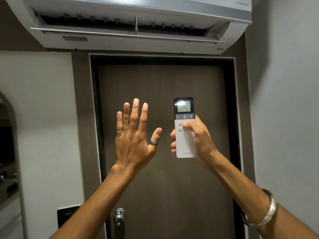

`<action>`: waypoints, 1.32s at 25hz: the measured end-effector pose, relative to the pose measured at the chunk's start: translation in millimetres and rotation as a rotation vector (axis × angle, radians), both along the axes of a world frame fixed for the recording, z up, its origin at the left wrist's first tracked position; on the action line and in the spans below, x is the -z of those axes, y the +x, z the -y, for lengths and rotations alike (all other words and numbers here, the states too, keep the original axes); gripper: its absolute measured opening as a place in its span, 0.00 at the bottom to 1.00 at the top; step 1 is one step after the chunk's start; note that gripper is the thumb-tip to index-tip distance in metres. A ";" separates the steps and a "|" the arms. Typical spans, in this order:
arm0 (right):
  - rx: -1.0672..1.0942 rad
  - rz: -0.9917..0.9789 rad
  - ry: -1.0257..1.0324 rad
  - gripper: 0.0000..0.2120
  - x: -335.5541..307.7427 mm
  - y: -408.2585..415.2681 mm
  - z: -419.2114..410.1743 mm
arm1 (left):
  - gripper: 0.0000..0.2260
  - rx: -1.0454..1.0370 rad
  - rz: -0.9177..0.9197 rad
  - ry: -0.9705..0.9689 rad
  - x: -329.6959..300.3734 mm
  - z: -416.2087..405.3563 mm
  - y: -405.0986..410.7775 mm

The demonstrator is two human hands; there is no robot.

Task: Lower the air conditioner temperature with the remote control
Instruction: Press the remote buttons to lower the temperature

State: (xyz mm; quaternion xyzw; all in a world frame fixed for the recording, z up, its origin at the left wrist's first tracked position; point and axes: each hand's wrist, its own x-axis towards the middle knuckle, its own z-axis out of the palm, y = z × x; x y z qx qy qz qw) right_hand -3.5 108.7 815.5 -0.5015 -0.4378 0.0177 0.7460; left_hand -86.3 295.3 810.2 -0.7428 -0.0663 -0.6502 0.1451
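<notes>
Remote control (185, 135) is held upright in the right hand (198, 140), below the air conditioner (120, 40) and in front of the dark door (164, 83). Fingers wrap its lower body; the thumb (187, 125) rests on the white button panel under the minus, power and plus keys. Display reads 24. Left hand (134, 133) is raised left of the remote control, fingers spread flat, holding nothing. Louvre of the air conditioner stands open.
</notes>
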 end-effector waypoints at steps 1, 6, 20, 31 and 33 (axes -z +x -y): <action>0.006 0.006 -0.001 0.16 -0.3 -0.4 -0.3 | 0.35 0.000 0.002 -0.003 0.0 0.3 0.1; 0.031 0.029 0.002 0.18 -1.6 -1.3 0.3 | 0.35 0.006 0.006 -0.014 -3.4 1.6 -0.6; 0.030 0.084 0.035 0.15 -4.6 -7.1 7.9 | 0.35 0.026 0.003 -0.028 -18.5 11.5 -3.8; 0.061 0.054 0.044 0.14 -4.3 -10.5 5.9 | 0.35 0.049 -0.018 -0.047 -16.5 6.1 -4.8; 0.063 0.051 0.033 0.14 -3.4 -9.6 6.4 | 0.35 0.051 -0.020 -0.044 -17.0 5.4 -4.1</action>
